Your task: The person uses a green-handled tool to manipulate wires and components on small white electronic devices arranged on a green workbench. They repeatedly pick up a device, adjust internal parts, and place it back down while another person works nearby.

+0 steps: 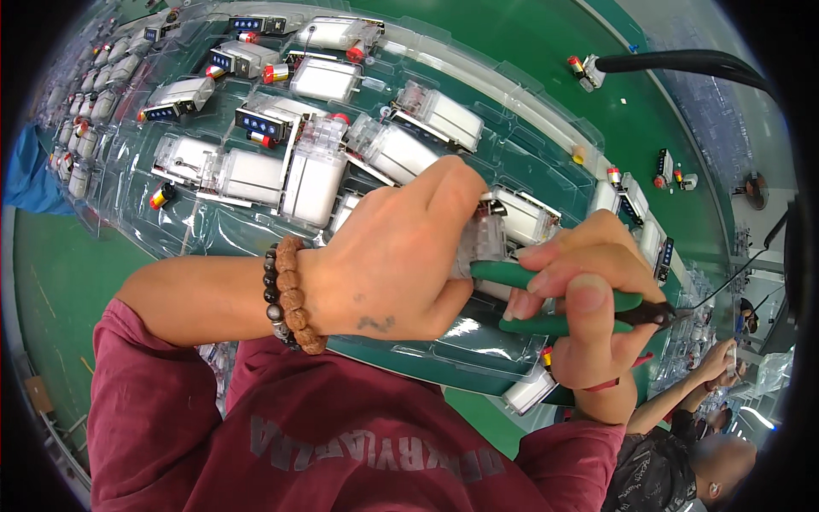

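My right hand [589,290] is closed round green-handled pliers [546,325], whose dark metal jaws point to the right, away from my left hand. In the middle, my left hand [392,256] is curled into a fist with its back toward me. A clear plastic part [484,241] sticks out beside its thumb side, and most of it is hidden by the fingers. Just beyond both hands rests a white battery unit [520,215] with a clear end and wires.
Several white battery units [311,183] lie in clear plastic trays [183,226] on the green table, with small red-and-gold cylinders [162,195] among them. A black cable [682,61] hangs at upper right. Another person [682,461] works at lower right.
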